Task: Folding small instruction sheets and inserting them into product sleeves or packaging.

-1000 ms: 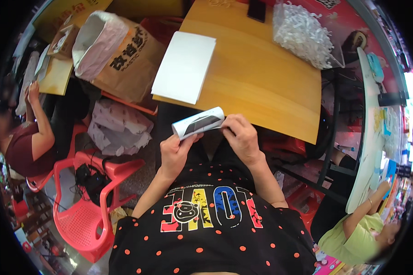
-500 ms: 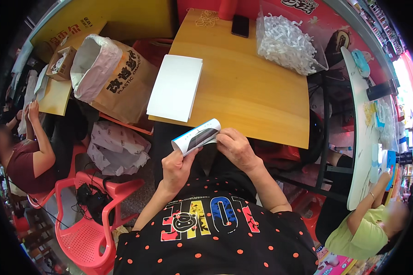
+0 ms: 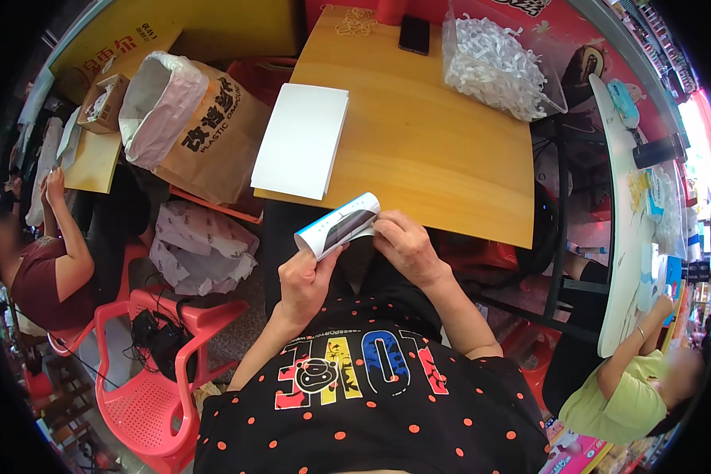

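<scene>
Between my hands, just off the table's near edge, is a printed paper sheet [image 3: 336,225] bent into a loose roll, white and blue with a dark picture on its outer side. My left hand [image 3: 306,280] is closed on its lower left end, thumb along the underside. The fingers of my right hand [image 3: 405,243] pinch its right edge. A stack of white paper [image 3: 302,141] lies beyond the roll, on the left part of the wooden table [image 3: 426,158].
A clear bin of white paper strips [image 3: 498,67], a black phone [image 3: 414,35] and rubber bands [image 3: 357,22] are at the table's far side. A large paper sack [image 3: 205,130] stands left, above a red chair [image 3: 146,379]. One person sits at each side, left and right.
The sheet stays curled in both hands, its roll shifted very slightly up and left. The view has tilted a little, so the table sits slightly higher.
</scene>
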